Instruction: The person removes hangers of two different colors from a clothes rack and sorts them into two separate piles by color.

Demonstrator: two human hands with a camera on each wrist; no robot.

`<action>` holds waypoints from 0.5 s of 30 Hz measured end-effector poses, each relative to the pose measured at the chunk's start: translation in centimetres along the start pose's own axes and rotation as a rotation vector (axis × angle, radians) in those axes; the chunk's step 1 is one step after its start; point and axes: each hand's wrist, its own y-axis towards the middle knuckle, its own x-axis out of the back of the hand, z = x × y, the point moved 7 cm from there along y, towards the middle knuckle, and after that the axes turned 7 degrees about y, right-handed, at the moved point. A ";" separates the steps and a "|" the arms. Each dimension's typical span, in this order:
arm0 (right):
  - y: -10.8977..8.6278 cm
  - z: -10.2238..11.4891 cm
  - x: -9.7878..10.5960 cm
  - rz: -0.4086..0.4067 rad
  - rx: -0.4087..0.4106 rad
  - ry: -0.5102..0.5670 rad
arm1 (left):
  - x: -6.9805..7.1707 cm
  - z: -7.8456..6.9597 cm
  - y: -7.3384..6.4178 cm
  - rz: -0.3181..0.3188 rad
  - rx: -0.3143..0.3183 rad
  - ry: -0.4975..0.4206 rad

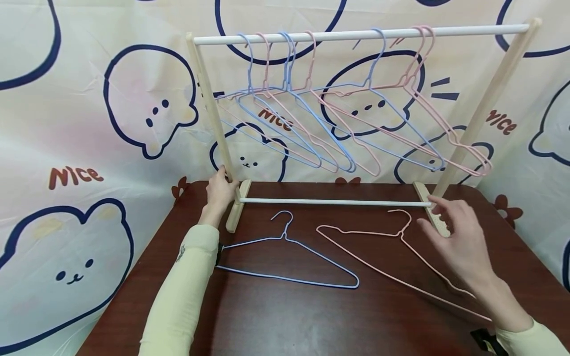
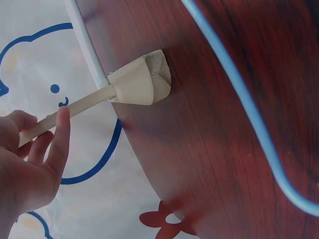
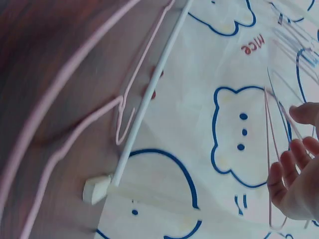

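My left hand [image 1: 221,190] grips the left wooden post [image 2: 92,99] of a clothes rack, just above its foot. The left wrist view shows fingers and thumb around the post. My right hand [image 1: 463,237] hovers near the rack's right foot [image 1: 438,220], its fingers loosely bent and holding nothing. On the table lie a blue hanger [image 1: 285,279], close to my left forearm, and a pink hanger [image 1: 387,271], partly hidden behind my right hand and wrist. Several blue and pink hangers [image 1: 311,94] hang from the rack's white top bar [image 1: 338,35].
A white lower bar [image 1: 329,201] joins the rack's two feet near the back edge of the dark wooden table [image 1: 285,321]. Behind the table hangs a pale cloth [image 1: 147,109] printed with cartoon animals.
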 end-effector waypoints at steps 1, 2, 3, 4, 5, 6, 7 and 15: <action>0.1 -0.2 0.4 -0.020 -0.011 -0.006 | 0.0 0.0 0.0 -0.001 0.000 0.000; 0.3 -0.4 0.8 -0.040 -0.023 -0.006 | 0.1 0.1 0.1 -0.002 -0.001 0.000; 0.4 -0.6 1.2 -0.063 -0.032 -0.008 | 0.1 0.1 0.1 -0.002 -0.003 0.000; 0.5 -0.7 1.6 -0.086 -0.043 -0.009 | 0.1 0.1 0.1 -0.001 -0.005 0.000; 0.6 -0.9 2.1 -0.112 -0.054 -0.005 | 0.1 0.1 0.1 0.000 -0.005 -0.001; 0.7 -0.9 2.5 -0.142 -0.057 0.001 | 0.0 0.1 0.1 0.002 -0.005 -0.003; 0.8 -0.9 2.9 -0.171 -0.056 0.011 | 0.0 0.1 0.2 0.003 -0.004 -0.004; 2.3 -0.6 5.3 -0.299 0.003 0.035 | -0.1 0.2 0.1 0.020 0.000 -0.007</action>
